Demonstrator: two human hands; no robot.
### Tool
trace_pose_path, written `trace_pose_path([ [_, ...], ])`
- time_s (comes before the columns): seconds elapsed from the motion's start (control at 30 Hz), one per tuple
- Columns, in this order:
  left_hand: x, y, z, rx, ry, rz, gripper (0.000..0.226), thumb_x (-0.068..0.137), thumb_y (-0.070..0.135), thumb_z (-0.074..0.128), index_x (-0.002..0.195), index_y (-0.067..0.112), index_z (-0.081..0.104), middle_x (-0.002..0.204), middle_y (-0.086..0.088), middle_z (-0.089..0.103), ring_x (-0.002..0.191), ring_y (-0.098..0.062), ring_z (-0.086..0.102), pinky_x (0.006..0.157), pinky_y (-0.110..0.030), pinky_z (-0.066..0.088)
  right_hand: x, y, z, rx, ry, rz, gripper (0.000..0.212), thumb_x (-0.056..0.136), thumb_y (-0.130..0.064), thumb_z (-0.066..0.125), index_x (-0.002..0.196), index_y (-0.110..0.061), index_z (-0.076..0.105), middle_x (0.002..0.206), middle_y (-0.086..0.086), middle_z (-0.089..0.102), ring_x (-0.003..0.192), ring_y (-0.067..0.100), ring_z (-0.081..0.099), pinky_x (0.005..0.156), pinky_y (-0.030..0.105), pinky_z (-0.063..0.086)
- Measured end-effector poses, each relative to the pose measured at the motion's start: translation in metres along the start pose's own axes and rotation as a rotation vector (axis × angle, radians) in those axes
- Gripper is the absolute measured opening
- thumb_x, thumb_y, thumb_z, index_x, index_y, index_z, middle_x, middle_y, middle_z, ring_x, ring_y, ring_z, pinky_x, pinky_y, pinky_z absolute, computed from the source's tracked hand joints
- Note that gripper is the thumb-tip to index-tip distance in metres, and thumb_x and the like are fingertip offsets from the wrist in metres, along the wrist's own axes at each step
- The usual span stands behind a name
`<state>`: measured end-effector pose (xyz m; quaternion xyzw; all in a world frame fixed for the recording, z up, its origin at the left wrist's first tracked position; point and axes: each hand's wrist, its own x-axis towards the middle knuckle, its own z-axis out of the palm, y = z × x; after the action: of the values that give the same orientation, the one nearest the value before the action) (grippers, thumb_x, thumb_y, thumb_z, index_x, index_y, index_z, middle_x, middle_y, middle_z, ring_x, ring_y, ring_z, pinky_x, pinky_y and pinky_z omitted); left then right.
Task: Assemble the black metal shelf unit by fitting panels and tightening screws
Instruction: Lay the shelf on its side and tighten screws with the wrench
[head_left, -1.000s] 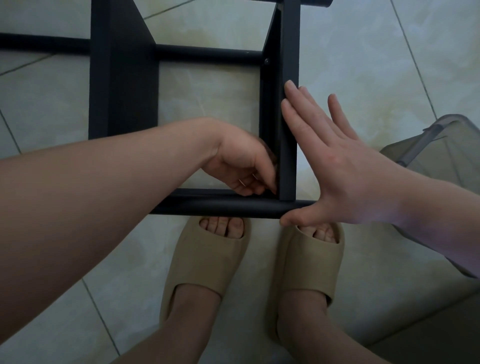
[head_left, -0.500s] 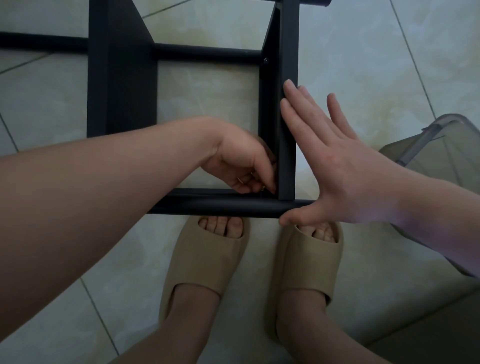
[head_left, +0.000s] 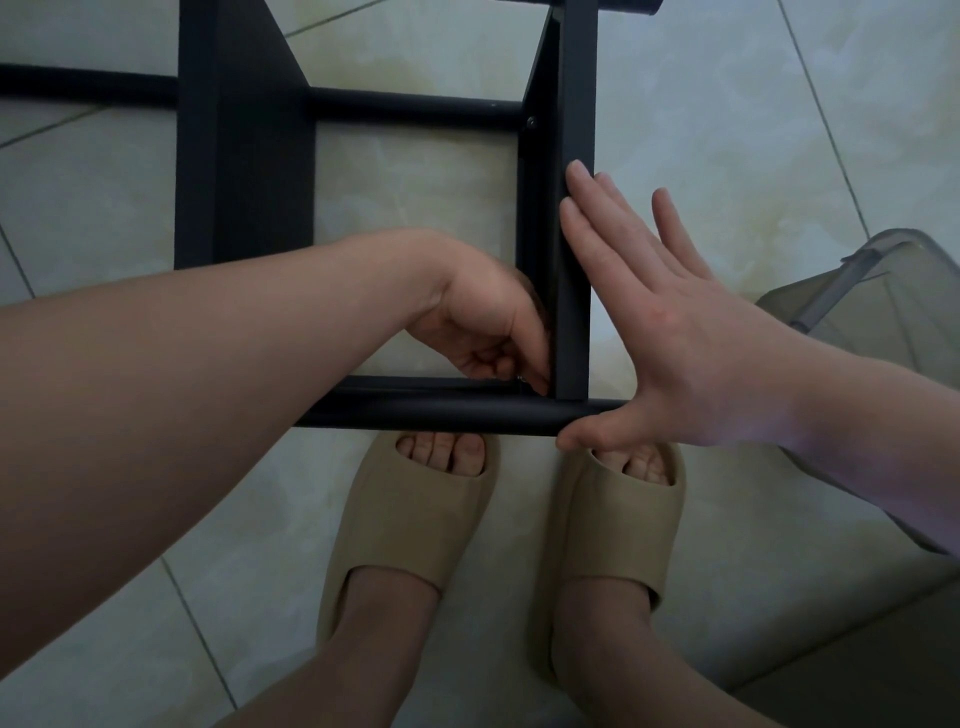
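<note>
The black metal shelf unit (head_left: 244, 171) stands on the tiled floor below me, with two upright panels joined by round black tubes. My right hand (head_left: 670, 332) lies flat with straight fingers against the outer face of the right panel (head_left: 574, 104), its thumb under the near tube (head_left: 441, 413). My left hand (head_left: 483, 327) reaches inside the frame and pinches a small silver screw (head_left: 521, 379) at the corner where that panel meets the near tube. A fitted screw head (head_left: 531, 122) shows at the far corner.
My two feet in beige slides (head_left: 415, 514) stand just behind the near tube. A translucent grey plastic bin (head_left: 857, 306) sits at the right, close to my right forearm. Pale floor tiles surround the frame.
Almost nothing differs. My left hand's fingers have shifted slightly at the corner joint; my right hand stays flat against the panel.
</note>
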<state>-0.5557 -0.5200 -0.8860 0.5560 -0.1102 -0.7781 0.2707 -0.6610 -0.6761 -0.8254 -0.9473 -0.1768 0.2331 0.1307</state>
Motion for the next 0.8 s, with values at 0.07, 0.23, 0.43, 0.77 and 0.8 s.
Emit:
trace_pose_path([
  [0.07,-0.0014,-0.0003,-0.0007,-0.009,-0.012,0.009,0.020,0.088,-0.001,0.064,0.076,0.014,0.069,0.070,0.002,0.064,0.060,-0.007,0.049,0.065,-0.020,0.039,0.0001,-0.0002,0.0000,0.003,-0.001,-0.001,0.140,0.064,-0.087,0.048,0.159,0.000,-0.007,0.168,0.013,-0.019,0.155,0.023,-0.018,0.125,0.045,-0.013],
  [0.23,-0.0035,-0.0028,-0.0008,-0.050,-0.036,-0.004,0.015,0.085,0.002,0.064,0.081,0.016,0.066,0.072,0.003,0.062,0.063,-0.008,0.046,0.064,-0.022,0.034,-0.0001,-0.0002,-0.0001,0.009,0.002,-0.004,0.140,0.065,-0.087,0.049,0.159,-0.001,-0.008,0.168,0.013,-0.019,0.155,0.023,-0.018,0.125,0.045,-0.013],
  [0.43,0.0000,-0.0021,0.0018,-0.004,-0.029,-0.058,0.011,0.086,0.009,0.066,0.078,0.016,0.068,0.073,0.003,0.066,0.056,-0.006,0.041,0.060,-0.022,0.028,0.0001,-0.0004,-0.0001,0.010,0.000,-0.004,0.140,0.065,-0.087,0.049,0.159,-0.001,-0.008,0.168,0.012,-0.019,0.155,0.023,-0.018,0.125,0.044,-0.013],
  [0.77,-0.0022,-0.0015,0.0003,-0.046,-0.026,-0.025,0.019,0.088,0.000,0.061,0.078,0.015,0.067,0.071,0.003,0.065,0.069,-0.010,0.052,0.070,-0.024,0.040,-0.0001,-0.0001,-0.0007,0.014,-0.006,-0.001,0.140,0.065,-0.086,0.049,0.159,-0.001,-0.008,0.168,0.013,-0.019,0.155,0.024,-0.019,0.125,0.046,-0.012],
  [0.8,-0.0026,-0.0018,-0.0002,-0.041,-0.016,-0.028,0.017,0.087,0.002,0.062,0.081,0.016,0.068,0.075,0.003,0.066,0.076,-0.012,0.055,0.075,-0.026,0.044,-0.0001,-0.0002,-0.0006,0.012,-0.006,-0.002,0.140,0.065,-0.086,0.049,0.159,-0.001,-0.008,0.168,0.013,-0.019,0.155,0.024,-0.018,0.125,0.046,-0.012],
])
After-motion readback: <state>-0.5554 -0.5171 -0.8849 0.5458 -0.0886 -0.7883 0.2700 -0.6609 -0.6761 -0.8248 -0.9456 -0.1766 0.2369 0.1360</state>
